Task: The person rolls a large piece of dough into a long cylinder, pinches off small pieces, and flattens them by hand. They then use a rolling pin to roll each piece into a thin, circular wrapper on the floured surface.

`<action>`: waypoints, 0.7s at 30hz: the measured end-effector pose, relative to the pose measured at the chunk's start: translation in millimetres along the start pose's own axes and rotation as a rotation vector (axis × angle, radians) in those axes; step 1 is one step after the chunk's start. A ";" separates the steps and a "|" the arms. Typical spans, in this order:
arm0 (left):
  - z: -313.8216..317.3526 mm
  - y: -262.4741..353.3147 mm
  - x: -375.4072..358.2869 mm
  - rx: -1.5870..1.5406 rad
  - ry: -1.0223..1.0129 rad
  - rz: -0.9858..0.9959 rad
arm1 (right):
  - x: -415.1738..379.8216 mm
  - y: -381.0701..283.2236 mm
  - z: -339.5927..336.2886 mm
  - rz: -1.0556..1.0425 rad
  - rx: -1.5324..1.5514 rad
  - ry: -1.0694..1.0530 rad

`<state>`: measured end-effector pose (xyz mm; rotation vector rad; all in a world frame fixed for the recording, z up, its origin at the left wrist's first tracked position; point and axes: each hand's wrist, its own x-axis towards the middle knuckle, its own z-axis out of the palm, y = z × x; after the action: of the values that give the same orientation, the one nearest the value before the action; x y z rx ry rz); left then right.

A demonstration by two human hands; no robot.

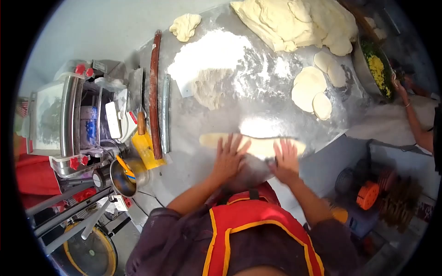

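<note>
A long, pale strip of dough [260, 146] lies across the near edge of the floured metal table. My left hand [229, 156] rests on its left half with fingers spread flat. Toward its right end, my right hand [286, 158] presses down, palm low and fingers stretched out. Beyond them is a heap of white flour [212, 53]. Several flat dough rounds [309, 85] overlap on the right side. At the back sits a large mass of dough [299, 23], with a small dough lump [185, 26] to its left.
On the left lie a reddish-brown rod [154, 92], a metal rod [165, 115] and a yellow scraper [146, 149]. A metal pot [123, 178] stands beside the table. At right, another person's hand [399, 88] touches a large bowl [361, 69] of green and yellow food.
</note>
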<state>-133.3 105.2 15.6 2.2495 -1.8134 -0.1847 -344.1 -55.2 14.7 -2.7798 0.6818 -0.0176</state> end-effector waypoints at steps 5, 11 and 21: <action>-0.2 -47.2 130.4 0.078 0.211 -0.221 | 140.7 51.5 -22.0 0.106 -0.211 0.224; -22.0 -71.1 109.5 0.091 0.140 -0.198 | 125.3 43.4 -32.2 0.088 -0.192 0.176; -19.8 -34.8 -23.9 -0.070 0.123 -0.196 | 28.5 -25.4 3.3 0.003 -0.043 0.190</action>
<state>-100.7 137.5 24.0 2.3326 -1.5027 -0.1396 -307.0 -45.8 16.8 -2.8433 0.7398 -0.2725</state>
